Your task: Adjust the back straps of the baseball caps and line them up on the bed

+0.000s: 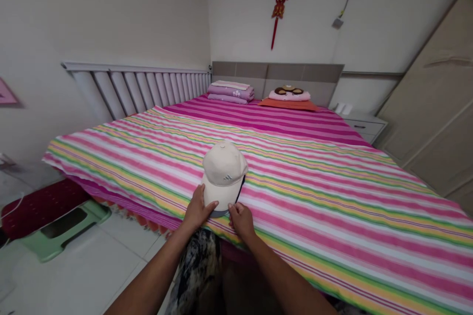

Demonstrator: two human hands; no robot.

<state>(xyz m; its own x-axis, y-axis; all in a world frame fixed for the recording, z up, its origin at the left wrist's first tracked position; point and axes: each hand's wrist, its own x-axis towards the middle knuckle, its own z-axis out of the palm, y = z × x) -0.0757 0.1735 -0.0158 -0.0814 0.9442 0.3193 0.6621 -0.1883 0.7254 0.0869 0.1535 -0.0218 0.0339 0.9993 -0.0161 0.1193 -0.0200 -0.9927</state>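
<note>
A cream baseball cap with a small three-bar logo rests at the near edge of the bed, its brim pointing toward me. My left hand grips the left side of the brim, thumb on top and fingers partly hidden beneath. At the brim's front right corner, my right hand pinches the edge between thumb and fingers. A dark grey edge shows under the brim. Beneath the cap lies a striped sheet in pink, white, green and yellow.
Folded purple bedding and a pink pillow on an orange cloth sit by the headboard. A radiator lines the left wall. On the floor at left is a green stool. A white nightstand stands at right.
</note>
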